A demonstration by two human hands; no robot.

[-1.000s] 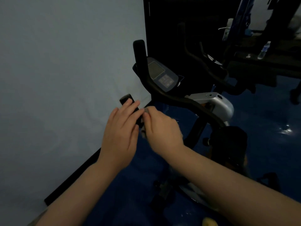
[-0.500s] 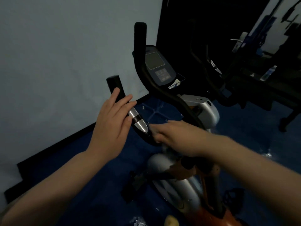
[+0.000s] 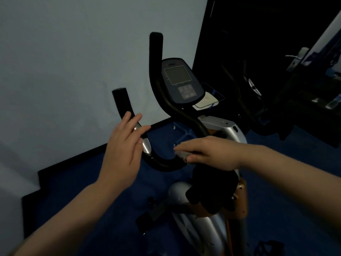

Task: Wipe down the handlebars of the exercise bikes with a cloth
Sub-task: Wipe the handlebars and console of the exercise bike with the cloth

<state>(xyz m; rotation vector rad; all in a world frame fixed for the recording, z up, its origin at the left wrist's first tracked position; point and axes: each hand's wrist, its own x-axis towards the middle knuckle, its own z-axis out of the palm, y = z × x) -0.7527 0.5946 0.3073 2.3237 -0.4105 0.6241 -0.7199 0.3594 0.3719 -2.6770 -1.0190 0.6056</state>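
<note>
Two hands (image 3: 121,146) (image 3: 208,154) at handlebar (image 3: 160,164), console (image 3: 181,83) beyond, wall (image 3: 73,61) left.

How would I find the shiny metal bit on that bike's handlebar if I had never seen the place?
Start at the silver exercise bike beside the pale wall and find its grey display console. Follow the black curved handlebar down and to the left, to where the left hand rests on it. The silver metal sensor plate lies beside the fingers, the only bright patch on the dark bar.
</note>
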